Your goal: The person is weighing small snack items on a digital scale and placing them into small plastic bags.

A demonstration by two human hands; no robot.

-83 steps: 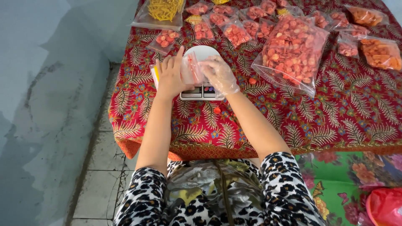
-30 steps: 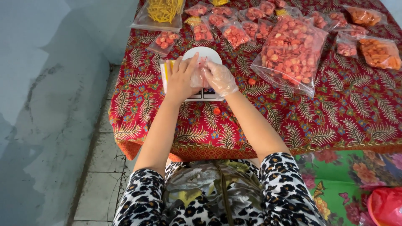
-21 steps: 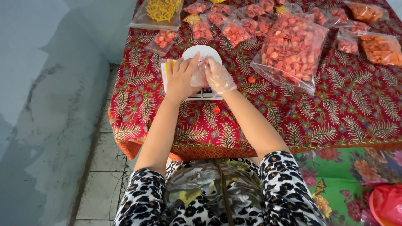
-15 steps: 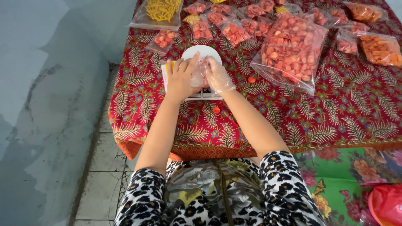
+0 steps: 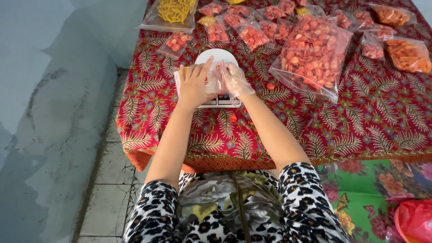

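My left hand (image 5: 194, 83) is bare and my right hand (image 5: 235, 80) wears a thin clear plastic glove. Both hold a small clear plastic bag (image 5: 214, 79) with a few red-orange pieces in it, over the white round plate of a kitchen scale (image 5: 219, 57). The scale stands on a table under a red cloth with a fern pattern (image 5: 369, 121). A big clear bag full of red-orange snack pieces (image 5: 311, 50) lies just right of my hands. One loose red piece (image 5: 232, 118) sits on the cloth below the scale, another (image 5: 270, 86) beside my right wrist.
Several small filled bags of red pieces (image 5: 252, 36) lie behind the scale. A bag of yellow sticks (image 5: 173, 11) is at the back left, orange-filled bags (image 5: 408, 54) at the right. A grey wall (image 5: 45, 112) runs along the left; a red bag (image 5: 416, 218) lies on the floor at the lower right.
My hands have stayed at the scale with the small bag. My left hand has shifted slightly and its fingers have spread over the bag; the view has barely moved.
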